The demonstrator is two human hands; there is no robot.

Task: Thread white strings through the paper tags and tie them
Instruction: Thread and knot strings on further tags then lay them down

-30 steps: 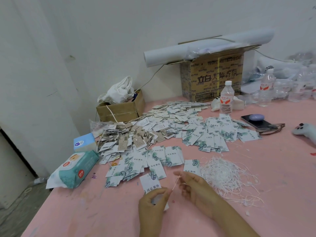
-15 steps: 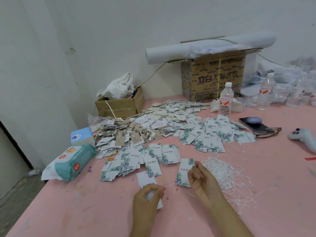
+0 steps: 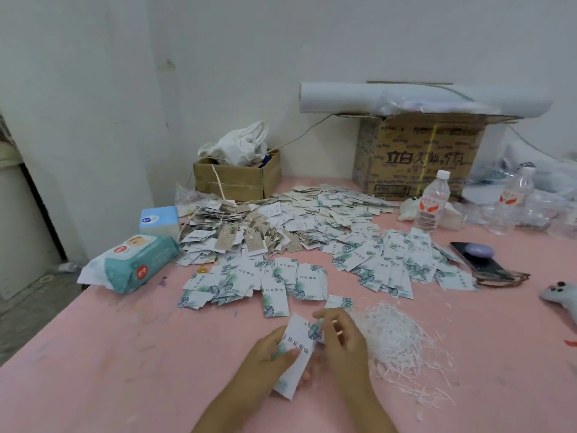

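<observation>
Looking down on a pink table (image 3: 93, 370) running back to a white wall. Noting at the far side a large printed cardboard box (image 3: 418, 157), carrying a roll of white paper (image 3: 374, 96) across its top. Seeing a wide heap of paper tags (image 3: 281, 226) spreading over the middle of the table, brown and white ones further back, leaf-printed ones nearer and to the right. Finding a small open cardboard box (image 3: 237, 182) behind the heap's left end, holding a crumpled white bag (image 3: 240, 142). Passing a pack of wet wipes (image 3: 134, 264) lying near the left table edge, a blue tissue box (image 3: 158, 218) just behind it. Spotting a loose tangle of white strings (image 3: 396, 342) lying just right of the hands. Gripping one paper tag (image 3: 296, 348) in the left hand (image 3: 265, 354), thumb pressing on the printed face, over the near part of the table. Pinching that tag's upper right corner with the right hand (image 3: 343, 335), fingers curling; not telling whether a string is in that pinch. Noting a capped water bottle (image 3: 432, 201) standing before the large box, and a dark phone (image 3: 477, 260) lying right of the tags.
</observation>
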